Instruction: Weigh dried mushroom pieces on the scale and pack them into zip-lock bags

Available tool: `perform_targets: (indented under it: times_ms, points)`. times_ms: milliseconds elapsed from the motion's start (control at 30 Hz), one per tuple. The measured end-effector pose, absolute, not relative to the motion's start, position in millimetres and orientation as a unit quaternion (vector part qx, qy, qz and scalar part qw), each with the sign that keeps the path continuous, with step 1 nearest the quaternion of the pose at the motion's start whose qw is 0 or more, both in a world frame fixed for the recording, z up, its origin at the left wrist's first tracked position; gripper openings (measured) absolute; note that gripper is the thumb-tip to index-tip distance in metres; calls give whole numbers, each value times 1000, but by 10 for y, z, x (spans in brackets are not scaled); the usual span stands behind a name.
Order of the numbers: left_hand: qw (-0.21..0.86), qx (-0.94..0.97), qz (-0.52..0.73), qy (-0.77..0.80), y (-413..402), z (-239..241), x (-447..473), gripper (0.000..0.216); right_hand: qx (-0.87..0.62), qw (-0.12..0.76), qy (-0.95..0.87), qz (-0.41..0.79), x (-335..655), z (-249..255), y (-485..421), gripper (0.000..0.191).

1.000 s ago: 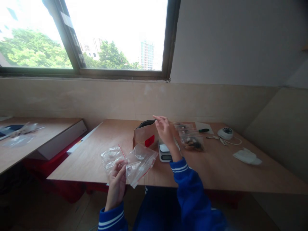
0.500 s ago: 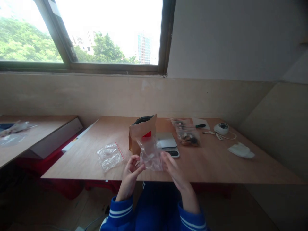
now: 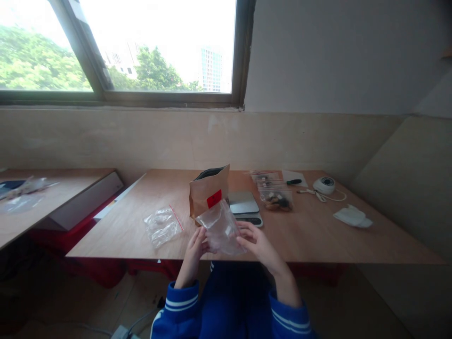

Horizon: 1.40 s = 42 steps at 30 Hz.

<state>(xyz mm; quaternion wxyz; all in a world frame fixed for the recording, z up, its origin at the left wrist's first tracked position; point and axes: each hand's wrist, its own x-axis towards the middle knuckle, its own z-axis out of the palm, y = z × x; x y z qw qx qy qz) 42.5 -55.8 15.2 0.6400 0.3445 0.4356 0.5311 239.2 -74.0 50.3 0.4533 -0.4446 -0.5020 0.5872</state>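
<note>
Between my two hands is a clear plastic bag (image 3: 223, 230), held over the table's front edge, with a small pale patch on it. My left hand (image 3: 196, 246) grips its left side between thumb and fingers. At the other side, my right hand (image 3: 257, 242) pinches the bag's edge. Just behind the bag, a brown paper pouch (image 3: 203, 197) with a red label stands upright, its top open. A flat kitchen scale (image 3: 244, 203) lies to the pouch's right, partly hidden by the pouch and the bag.
Left of the pouch lies another clear zip bag (image 3: 162, 227). Zip bags with small parts (image 3: 277, 200), a green-handled screwdriver (image 3: 294, 181), a white dome camera (image 3: 324, 185) with cable and a crumpled white item (image 3: 353, 216) are at right. A second table (image 3: 70, 179) stands left.
The plastic bag has tilted and turned, so its flat side shows more. My right hand's fingers have closed in on its right edge, and my left hand has shifted its hold.
</note>
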Motion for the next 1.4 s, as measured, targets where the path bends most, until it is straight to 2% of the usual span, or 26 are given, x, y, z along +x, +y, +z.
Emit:
perform_targets:
  times_ms: [200,333,567,633,733,833,967,1100,1233,1400]
  points:
    - [606,335,547,471,-574,196,345,57,-480,428,-529,554,2419,458,-761,38]
    - [569,351,539,512,-630,245,303,47,-472,409,-533,570,2393,438,-776,39]
    - [468,283,653,524,-614,227,403,41,-421,386,-541,618,2284,447,-786,37]
    - [486,278,640,527,-599,206,408,47,-438,403,-527,607,2276,461,-775,38]
    - [576,309,563,507,-606,187,343,55,-451,451,-513,575,2283,466,-736,37]
    - [630,390,483,467,-645,199,229,42,-452,476,-516,550,2286,447,-703,36]
    - [621,438,461,459,-683,221,25,37,-448,445,-541,556,2296,429,-721,40]
    - [541,350,559,522,-681,178,-292,43,-475,431,-542,543,2383,418,-745,42]
    - [401,260,651,590,-594,100,-593,51,-495,450,-539,512,2547,363,-729,45]
    - [223,356,474,774,-324,74,-671,52,-526,469,-513,490,2791,295,-731,46]
